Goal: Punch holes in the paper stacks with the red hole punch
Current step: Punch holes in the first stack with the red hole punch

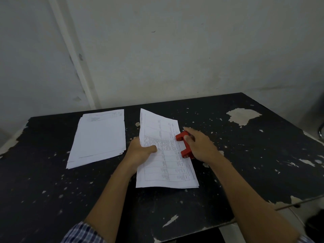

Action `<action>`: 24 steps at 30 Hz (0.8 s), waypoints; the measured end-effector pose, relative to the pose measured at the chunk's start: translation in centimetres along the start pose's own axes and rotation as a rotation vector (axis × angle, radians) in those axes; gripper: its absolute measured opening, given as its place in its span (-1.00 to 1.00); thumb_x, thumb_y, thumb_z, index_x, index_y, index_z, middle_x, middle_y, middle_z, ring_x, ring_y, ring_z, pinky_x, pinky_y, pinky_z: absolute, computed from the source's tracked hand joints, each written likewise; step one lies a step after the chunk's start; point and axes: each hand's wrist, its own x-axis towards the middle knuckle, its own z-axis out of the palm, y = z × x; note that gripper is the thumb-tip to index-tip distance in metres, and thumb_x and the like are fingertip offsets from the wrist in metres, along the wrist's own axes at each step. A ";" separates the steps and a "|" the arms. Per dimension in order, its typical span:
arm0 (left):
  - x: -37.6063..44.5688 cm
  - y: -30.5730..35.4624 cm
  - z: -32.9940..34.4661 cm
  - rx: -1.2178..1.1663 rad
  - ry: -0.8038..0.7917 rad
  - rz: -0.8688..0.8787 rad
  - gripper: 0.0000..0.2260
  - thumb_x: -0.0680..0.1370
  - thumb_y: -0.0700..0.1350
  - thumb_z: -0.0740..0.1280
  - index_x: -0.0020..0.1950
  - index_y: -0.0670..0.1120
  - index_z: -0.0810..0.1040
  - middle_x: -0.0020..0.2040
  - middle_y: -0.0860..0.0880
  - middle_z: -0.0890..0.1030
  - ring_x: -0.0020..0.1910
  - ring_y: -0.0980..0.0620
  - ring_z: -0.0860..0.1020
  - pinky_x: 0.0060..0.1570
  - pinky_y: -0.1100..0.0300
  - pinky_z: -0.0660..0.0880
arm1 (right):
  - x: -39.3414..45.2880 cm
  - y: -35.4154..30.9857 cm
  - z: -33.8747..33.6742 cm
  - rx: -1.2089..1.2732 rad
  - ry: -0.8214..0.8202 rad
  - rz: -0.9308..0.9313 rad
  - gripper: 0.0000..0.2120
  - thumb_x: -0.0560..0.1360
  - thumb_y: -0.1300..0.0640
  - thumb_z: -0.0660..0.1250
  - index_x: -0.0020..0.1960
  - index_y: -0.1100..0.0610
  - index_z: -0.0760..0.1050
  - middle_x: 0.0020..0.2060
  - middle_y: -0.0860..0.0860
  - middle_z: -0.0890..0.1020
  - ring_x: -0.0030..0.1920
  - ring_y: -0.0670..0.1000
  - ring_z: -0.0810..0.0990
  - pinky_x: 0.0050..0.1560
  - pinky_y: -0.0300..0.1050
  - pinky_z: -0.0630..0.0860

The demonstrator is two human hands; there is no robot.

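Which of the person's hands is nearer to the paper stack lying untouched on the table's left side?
Left. The left hand grips the printed stack just right of the untouched stack; the right hand is farther right, on the red hole punch.

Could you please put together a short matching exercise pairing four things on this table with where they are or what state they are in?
Things:
1. red hole punch
2. printed paper stack
3. second paper stack
4. table

States:
A. lies flat on the left, with no hand on it
B. black surface with paint chipped off in patches
C. sits at the right edge of a stack, under the right hand
D. left edge gripped by the left hand

Pairs: 1-C, 2-D, 3-A, 4-B
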 end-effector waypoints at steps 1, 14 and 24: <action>0.0 -0.1 0.0 0.001 0.007 0.000 -0.69 0.52 -0.29 0.48 0.21 -0.05 0.59 0.06 0.10 0.63 -0.03 0.23 0.56 -0.19 0.35 0.45 | -0.1 0.0 0.1 -0.022 0.000 -0.011 -0.53 0.72 -0.12 0.13 0.62 -0.15 0.25 0.57 0.02 0.35 0.48 0.10 0.45 0.36 0.03 0.50; -0.4 0.1 0.0 -0.021 -0.006 -0.004 -0.73 0.53 -0.31 0.47 0.06 0.04 0.57 -0.08 0.21 0.59 -0.09 0.26 0.53 -0.25 0.38 0.42 | 0.5 0.9 0.4 -0.027 -0.003 -0.049 -0.56 0.73 -0.09 0.11 0.60 -0.12 0.29 0.48 0.02 0.42 0.36 0.04 0.52 0.15 -0.18 0.52; -0.3 0.1 0.1 -0.010 -0.004 -0.011 -0.75 0.53 -0.28 0.47 0.09 0.02 0.56 -0.07 0.20 0.59 -0.10 0.26 0.52 -0.25 0.37 0.40 | 0.0 1.6 0.8 -0.268 0.057 -0.056 -0.53 0.74 -0.15 -0.03 0.64 -0.17 0.20 0.52 0.03 0.42 0.53 0.16 0.35 0.51 0.37 0.23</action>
